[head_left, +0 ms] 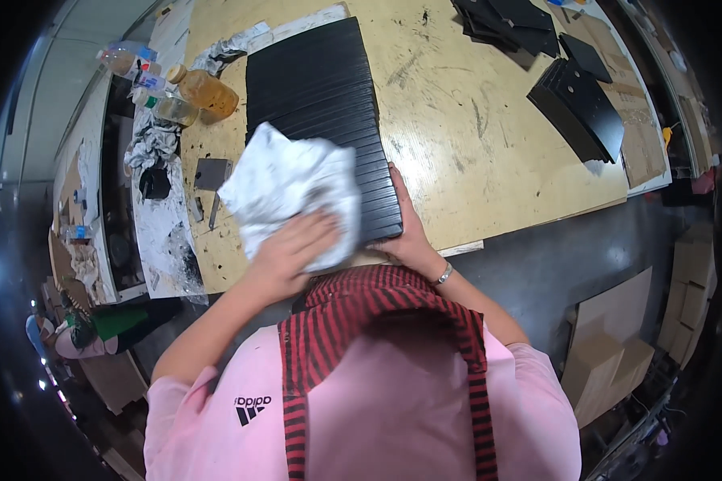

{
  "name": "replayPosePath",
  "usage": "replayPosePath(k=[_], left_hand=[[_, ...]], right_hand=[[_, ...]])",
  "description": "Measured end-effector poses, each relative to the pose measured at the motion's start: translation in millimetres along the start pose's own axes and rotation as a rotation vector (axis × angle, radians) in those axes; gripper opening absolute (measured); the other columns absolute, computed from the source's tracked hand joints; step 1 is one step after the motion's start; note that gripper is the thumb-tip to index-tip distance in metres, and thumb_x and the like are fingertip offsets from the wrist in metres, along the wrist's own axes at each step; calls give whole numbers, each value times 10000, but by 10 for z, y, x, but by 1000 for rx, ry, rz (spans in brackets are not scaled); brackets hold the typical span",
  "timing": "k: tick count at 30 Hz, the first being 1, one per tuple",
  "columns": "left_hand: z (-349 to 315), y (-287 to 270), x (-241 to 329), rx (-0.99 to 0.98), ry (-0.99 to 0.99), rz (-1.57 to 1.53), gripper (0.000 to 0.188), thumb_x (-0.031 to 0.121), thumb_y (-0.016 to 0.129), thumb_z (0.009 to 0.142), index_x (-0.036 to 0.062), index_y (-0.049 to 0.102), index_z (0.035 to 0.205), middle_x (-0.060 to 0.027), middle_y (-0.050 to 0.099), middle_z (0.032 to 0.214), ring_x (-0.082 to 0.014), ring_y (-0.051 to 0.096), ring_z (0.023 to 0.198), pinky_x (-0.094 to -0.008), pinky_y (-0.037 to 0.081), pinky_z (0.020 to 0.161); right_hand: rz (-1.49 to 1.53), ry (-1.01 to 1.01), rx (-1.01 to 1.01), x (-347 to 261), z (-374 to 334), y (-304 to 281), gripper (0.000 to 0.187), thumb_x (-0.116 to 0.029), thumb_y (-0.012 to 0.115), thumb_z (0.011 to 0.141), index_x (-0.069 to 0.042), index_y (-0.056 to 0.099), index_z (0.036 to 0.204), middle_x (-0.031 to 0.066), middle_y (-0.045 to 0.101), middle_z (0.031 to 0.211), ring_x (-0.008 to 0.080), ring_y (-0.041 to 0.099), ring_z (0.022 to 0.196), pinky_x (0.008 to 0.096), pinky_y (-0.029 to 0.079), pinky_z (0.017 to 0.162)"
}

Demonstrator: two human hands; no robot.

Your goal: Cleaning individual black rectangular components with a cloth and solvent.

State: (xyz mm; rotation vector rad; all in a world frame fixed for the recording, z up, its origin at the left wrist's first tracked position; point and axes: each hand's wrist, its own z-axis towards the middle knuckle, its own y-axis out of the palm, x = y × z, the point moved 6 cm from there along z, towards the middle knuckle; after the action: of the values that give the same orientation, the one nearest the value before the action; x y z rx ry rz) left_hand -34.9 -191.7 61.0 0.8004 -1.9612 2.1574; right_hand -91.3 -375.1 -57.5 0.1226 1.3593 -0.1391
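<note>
A long row of thin black panels (313,72), packed tightly edge to edge, lies on the wooden table in front of me. My left hand (301,244) is closed on a crumpled white cloth (285,176) and presses it over the near left part of the row. The cloth is smudged and slightly blurred, and it hides the panels beneath it. At the near right corner, my right hand (409,236) braces the row, fingers along its right side and thumb at the near end.
Bottles with an amber liquid bottle (204,92) stand at the left. Nearby lie a small dark plate (212,173) and crumpled rags (152,140). Black boards (578,112) are piled at the right. Cardboard boxes (606,365) stand on the floor, and another person (88,329) is at far left.
</note>
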Motion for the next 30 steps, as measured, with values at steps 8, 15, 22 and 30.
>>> replayPosePath(k=[8,15,22,30], left_hand=[[582,152,419,230,93,-18,705,-96,560,601,-35,578,1303,-211,561,1384,-376,529,1311,-502,420,1098],[-299,19,111,210,-90,57,595,-54,631,681,-16,619,1275,-206,591,1369,-379,529,1327,-484,417,1097],[294,69,288,89,76,-26,616,-58,560,667,1,631,1276,-191,616,1335,-342,558,1299,-471,434,1099],[919,-84,-89,262,-67,9,581,-52,568,728,25,608,1303,-187,572,1396,-374,497,1348,-491,370,1132]], right_hand=[[11,140,-232,371,-85,151,1140,-91,847,712,-13,116,1584,179,160,1646,279,212,1515,375,228,1221],[-54,-28,3,-61,10,68,1246,-276,910,661,-8,120,1587,176,155,1657,280,248,1503,369,232,1210],[-77,-20,24,23,3,21,1133,-181,869,705,-23,161,1576,203,186,1637,338,223,1509,413,198,1229],[-119,-38,-29,-20,49,58,1269,-231,930,598,-43,150,1581,221,171,1631,386,207,1501,436,211,1227]])
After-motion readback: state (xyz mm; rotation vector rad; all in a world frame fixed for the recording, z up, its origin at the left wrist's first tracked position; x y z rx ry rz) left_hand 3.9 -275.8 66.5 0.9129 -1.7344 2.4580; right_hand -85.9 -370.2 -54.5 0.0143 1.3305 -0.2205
